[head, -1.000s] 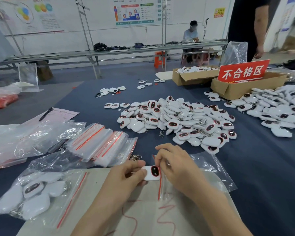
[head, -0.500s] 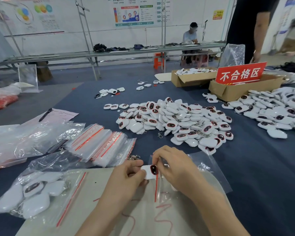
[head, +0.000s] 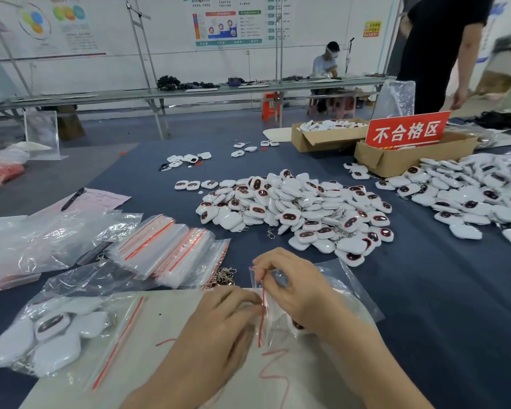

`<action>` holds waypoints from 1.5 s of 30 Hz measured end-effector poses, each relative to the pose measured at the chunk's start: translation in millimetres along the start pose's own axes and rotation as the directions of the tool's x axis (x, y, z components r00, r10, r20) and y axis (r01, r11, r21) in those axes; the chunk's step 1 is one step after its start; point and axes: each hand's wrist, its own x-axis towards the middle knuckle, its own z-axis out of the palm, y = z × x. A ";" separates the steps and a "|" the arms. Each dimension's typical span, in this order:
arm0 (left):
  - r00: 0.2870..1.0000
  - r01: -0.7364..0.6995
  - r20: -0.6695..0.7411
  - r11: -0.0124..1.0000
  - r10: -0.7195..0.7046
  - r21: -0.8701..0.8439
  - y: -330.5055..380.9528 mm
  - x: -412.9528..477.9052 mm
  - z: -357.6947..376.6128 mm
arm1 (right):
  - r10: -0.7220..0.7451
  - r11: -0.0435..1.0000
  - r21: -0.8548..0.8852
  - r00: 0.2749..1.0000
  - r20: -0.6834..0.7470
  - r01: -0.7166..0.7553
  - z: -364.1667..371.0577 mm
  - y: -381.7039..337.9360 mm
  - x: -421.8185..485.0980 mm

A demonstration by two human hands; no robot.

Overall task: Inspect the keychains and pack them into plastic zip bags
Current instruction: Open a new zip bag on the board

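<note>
- Nearest to us, both hands worked on one zip bag (head: 271,318) that lay over a beige sheet (head: 174,335). The left hand (head: 219,323) had its fingers curled onto the bag's mouth at the red seal strip. The right hand (head: 295,287) pinched the mouth's far edge between thumb and forefinger.
- A keychain (head: 297,325) showed as a dark patch through the plastic under the right hand, so we judged it already inside. The bag did not look sealed yet.
- To the left lay a filled bag (head: 50,335) holding several white keychains, which we counted as finished work.
- Beyond it sat a stack of empty zip bags (head: 165,249), with loose metal clasps (head: 222,276) just beside it.
- Farther out, a large pile of keychains (head: 301,211) covered the middle of the blue table (head: 425,290), and a second pile (head: 469,193) spread at the right. We judged most of the job still ahead.
- Behind those stood a cardboard box (head: 396,160) with a red sign (head: 407,131), likely for rejects.
</note>
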 end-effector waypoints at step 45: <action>0.754 0.647 0.136 0.689 -0.643 -0.328 -29.6 147.0 19.3 | 0.559 0.811 0.510 0.640 -0.527 -0.288 -23.9 22.2 31.0</action>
